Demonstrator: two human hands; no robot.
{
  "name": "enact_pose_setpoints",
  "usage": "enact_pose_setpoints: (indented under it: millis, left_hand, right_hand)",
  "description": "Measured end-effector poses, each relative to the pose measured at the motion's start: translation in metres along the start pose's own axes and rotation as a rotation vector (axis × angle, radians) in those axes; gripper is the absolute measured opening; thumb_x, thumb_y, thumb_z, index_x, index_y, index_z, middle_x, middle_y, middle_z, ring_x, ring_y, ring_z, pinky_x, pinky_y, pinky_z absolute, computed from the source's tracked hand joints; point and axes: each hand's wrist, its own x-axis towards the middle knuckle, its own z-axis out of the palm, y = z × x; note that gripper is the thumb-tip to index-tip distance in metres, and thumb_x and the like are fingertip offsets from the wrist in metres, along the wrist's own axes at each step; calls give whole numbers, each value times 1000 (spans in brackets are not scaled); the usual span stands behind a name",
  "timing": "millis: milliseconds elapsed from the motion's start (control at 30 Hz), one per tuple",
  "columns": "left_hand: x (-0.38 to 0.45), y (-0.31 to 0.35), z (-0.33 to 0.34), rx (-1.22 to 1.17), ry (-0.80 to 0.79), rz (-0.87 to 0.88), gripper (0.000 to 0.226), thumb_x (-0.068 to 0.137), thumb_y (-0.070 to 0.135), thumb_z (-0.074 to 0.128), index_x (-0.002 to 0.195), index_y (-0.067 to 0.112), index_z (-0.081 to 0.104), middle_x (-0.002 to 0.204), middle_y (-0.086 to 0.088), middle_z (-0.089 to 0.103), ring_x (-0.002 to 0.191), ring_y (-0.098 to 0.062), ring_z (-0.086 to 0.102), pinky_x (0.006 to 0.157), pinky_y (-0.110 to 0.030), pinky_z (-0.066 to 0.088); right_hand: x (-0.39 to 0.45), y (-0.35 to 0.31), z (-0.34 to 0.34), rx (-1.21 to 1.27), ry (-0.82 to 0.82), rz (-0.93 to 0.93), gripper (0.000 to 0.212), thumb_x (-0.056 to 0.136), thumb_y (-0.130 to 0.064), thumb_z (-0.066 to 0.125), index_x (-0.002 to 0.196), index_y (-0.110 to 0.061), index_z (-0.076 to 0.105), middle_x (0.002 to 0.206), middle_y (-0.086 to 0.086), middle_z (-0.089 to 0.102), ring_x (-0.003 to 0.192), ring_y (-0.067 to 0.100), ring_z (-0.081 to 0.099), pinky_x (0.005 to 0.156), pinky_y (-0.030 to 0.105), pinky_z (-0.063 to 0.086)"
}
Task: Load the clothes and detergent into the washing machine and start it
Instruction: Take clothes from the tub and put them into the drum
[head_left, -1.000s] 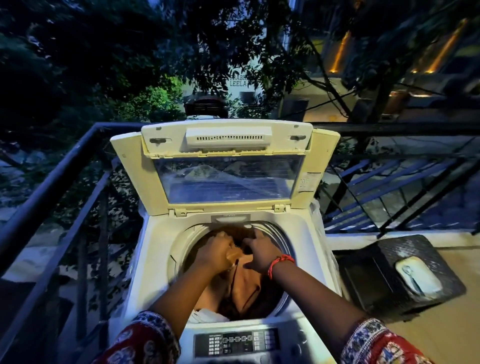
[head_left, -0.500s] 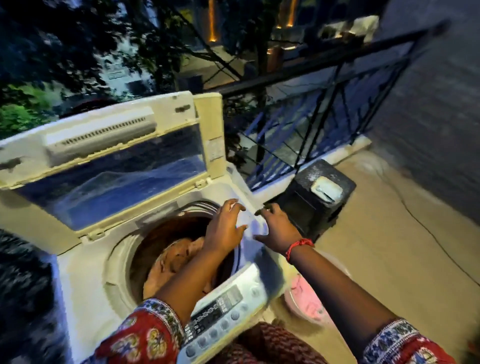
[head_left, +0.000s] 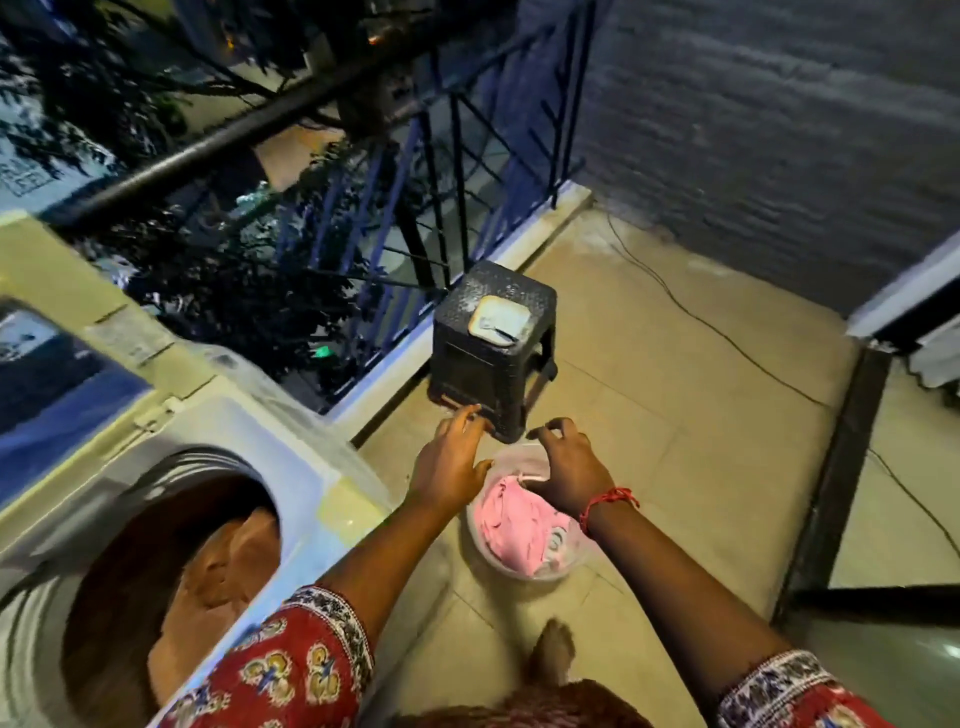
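- Head view, far left: our washing machine stands with its lid up, and the brown clothes already lie in the drum. Its right-hand edge sits just beside the tub on the floor.
- Our left hand hangs in the air above the tub's left rim, fingers spread and lightly bent, holding nothing; its fingertips point away from us toward the stool.
- Between and below both hands sits the round tub on the floor, near the machine's right side. The pink clothes are heaped in it with no clear long axis, so we judge a two-handed scoop from either side suits best.
- Our right hand, with a red thread at the wrist, hovers over the tub's far rim, fingers curled loosely downward and apart, gripping nothing. It looks the nearer of the two to the pink heap, almost directly above it.
- Beyond the tub, the dark stool stands against the railing's floor edge, carrying a pale box; whether that holds the detergent we cannot tell.
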Motion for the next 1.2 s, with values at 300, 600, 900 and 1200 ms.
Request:
enact_pose_setpoints:
  millis: [300,600,900,1200]
  left_hand:
    - [43,33,110,81,-243,-60,57,83,41,68,133,31,43,147,4,39,132,-16,41,102,-33,48]
    - [45,-9,207,158,-423,-14,61,67,31,80,122,22,55,136,-4,52,126,-26,51,80,-38,58]
    - [79,-71,359,130,-541,-24,91,59,30,88,139,15,46,145,-13,47,133,-37,45,81,-49,57]
    - [112,-140,513,257,-622,-110,116,70,60,72,151,32,-6,162,-2,-6,148,-33,-1,104,-54,42]
  right_hand:
    - [31,127,21,-54,-215,64,88,65,-46,82,139,-27,39,144,11,30,122,38,41,100,44,44]
    - [67,190,108,-13,-347,73,103,62,-50,81,147,-27,28,149,15,24,124,39,36,103,44,39]
    - [123,246,257,20,-381,118,110,63,-53,81,150,-29,19,153,16,15,131,40,28,103,51,41]
    - [194,298,419,34,-382,220,119,64,-57,79,152,-30,4,158,16,-2,142,43,6,114,56,25]
